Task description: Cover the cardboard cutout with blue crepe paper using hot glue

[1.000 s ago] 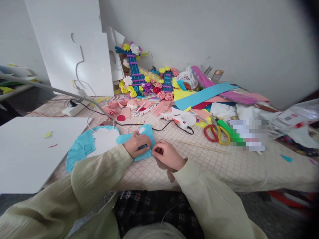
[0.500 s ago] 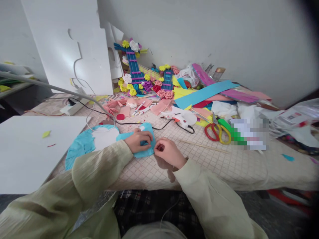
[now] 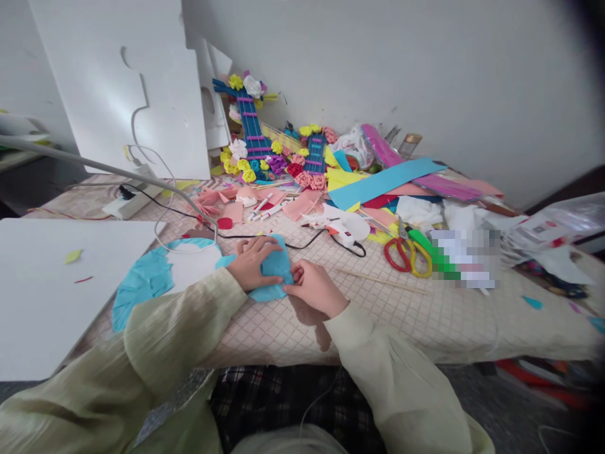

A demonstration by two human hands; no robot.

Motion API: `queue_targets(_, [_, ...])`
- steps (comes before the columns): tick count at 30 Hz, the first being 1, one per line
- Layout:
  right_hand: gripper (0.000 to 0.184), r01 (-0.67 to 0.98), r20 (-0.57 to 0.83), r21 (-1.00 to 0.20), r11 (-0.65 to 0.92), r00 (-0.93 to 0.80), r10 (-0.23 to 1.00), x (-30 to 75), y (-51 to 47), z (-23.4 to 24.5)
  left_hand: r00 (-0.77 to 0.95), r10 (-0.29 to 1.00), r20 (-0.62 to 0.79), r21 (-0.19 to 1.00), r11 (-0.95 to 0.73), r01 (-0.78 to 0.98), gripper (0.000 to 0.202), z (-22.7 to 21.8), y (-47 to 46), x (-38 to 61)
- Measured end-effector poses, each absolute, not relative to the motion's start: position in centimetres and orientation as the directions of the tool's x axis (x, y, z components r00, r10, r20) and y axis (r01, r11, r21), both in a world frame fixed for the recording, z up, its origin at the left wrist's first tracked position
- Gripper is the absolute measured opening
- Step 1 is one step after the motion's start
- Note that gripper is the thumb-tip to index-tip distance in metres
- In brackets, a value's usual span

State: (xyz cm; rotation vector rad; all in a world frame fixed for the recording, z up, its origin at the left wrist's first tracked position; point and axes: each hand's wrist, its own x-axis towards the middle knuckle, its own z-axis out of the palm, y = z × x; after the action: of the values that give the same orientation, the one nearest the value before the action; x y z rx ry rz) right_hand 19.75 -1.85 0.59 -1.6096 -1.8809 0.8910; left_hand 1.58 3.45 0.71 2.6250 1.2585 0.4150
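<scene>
My left hand point(image 3: 255, 261) lies with its fingers stretched over a piece of light blue crepe paper point(image 3: 275, 257), thumb and fingers apart. At the right edge of that piece, the fingertips of my right hand point(image 3: 320, 289) are closed in a pinch on the blue paper. A white rounded shape point(image 3: 191, 263), partly wrapped in the same blue crepe paper, lies to the left, partly behind my left sleeve. Whether the two blue pieces are joined is hidden by the hand and sleeve.
Beyond my hands lies a white glue gun point(image 3: 347, 228) with a black cord. Red-and-yellow scissors point(image 3: 407, 255) and thin sticks point(image 3: 385, 280) are to the right. A white board point(image 3: 42, 302) covers the left side. Paper-flower guitars point(image 3: 250, 126) lean on the wall.
My left hand's fingers have straightened and spread flatter over the blue paper. My right hand's fingertips have shifted slightly onto its edge. The view has moved a little.
</scene>
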Motion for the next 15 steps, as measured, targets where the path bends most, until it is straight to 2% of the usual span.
queue_targets(2, [0.032, 0.671, -0.044, -0.737, 0.088, -0.178, 0.983, 19.7, -1.7, 0.6, 0.534, 0.833, 0.149, 0.279, -0.553, 0.785, 0.074, 0.7, 3.4, 1.4])
queue_targets(6, [0.027, 0.668, -0.051, -0.737, 0.105, -0.209, 0.977, 19.8, -1.5, 0.7, 0.455, 0.884, 0.107, 0.268, -0.466, 0.843, 0.081, 0.5, 3.5, 1.5])
queue_targets(12, [0.027, 0.672, -0.157, -0.738, 0.063, -0.262, 0.952, 19.7, 0.4, 0.3, 0.372, 0.924, 0.084, 0.33, -0.378, 0.865, 0.093, 0.8, 3.8, 1.7])
queue_targets(15, [0.029, 0.668, -0.213, -0.744, 0.029, -0.277, 0.937, 19.7, 1.2, -0.1, 0.379, 0.911, 0.163, 0.364, -0.413, 0.835, 0.076, 1.6, 2.9, 0.6])
